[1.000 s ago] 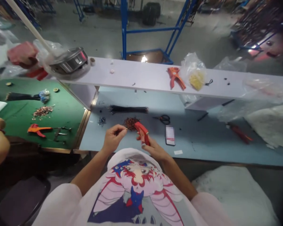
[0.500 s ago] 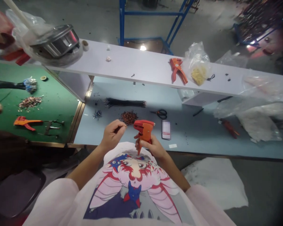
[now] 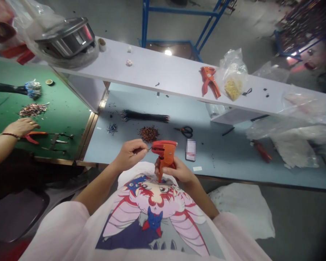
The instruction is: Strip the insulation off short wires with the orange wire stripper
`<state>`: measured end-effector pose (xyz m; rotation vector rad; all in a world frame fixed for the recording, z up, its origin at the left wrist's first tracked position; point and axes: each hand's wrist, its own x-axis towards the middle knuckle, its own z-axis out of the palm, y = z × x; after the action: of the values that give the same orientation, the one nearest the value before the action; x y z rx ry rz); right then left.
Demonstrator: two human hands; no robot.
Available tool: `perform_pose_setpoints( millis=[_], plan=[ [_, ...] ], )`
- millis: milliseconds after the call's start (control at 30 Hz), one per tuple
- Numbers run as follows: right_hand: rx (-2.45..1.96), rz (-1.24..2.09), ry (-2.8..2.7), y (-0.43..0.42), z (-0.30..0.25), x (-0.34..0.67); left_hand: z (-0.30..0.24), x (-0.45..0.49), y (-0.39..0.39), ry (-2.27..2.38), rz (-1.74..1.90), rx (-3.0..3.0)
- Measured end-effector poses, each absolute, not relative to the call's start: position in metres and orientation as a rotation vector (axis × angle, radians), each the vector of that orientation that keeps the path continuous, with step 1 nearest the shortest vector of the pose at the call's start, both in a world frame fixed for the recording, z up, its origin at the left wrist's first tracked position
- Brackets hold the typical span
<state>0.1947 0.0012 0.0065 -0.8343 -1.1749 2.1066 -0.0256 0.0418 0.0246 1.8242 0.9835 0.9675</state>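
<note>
okay, hands: both raised just above the chest, close together, near the bench's front edge.
left hand (image 3: 130, 154): closed to a pinch on a thin short wire (image 3: 149, 148), only its end showing.
right hand (image 3: 176, 171): closed round the grip of an orange wire stripper (image 3: 165, 156), fingers wrapped on the handle.
stripper axis: roughly upright, handle down, head up, nose turned toward the left hand.
wire axis: runs rightward from the pinch, end just beside the stripper's head; cannot tell if it is inside.
nearer hand: right holds the stripper; left is just apart from it.
ahead of hands: heap of reddish-brown wire bits (image 3: 149, 134), black wire bundle (image 3: 143, 116), black-handled scissors (image 3: 187, 131), blurred phone (image 3: 190, 150), all on a pale blue bench (image 3: 220, 163).
left of hands: a co-worker's hand (image 3: 21, 127) on a green mat (image 3: 67, 116), over red-handled pliers (image 3: 35, 133).
</note>
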Motion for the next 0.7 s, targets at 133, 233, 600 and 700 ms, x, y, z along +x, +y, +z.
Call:
perform_pose_setpoints(
  millis=[133, 233, 600, 700],
  plan=[
    [-0.847, 2.114, -1.214, 0.003, 0.01, 0.196, 0.028, -0.028, 0.041, 0.924, 0.943, 1.834],
    [-0.836, 2.132, -1.249, 0.003, 0.012, 0.196, 0.031, -0.028, 0.041, 0.92, 0.927, 1.809],
    [-0.898, 2.06, -1.45, 0.005, 0.01, 0.198, 0.034, -0.026, 0.043, 0.994, 0.764, 1.653],
    [-0.904, 2.053, -1.505, 0.006, 0.01, 0.197, 0.032, -0.026, 0.045, 1.014, 0.745, 1.637]
  ],
)
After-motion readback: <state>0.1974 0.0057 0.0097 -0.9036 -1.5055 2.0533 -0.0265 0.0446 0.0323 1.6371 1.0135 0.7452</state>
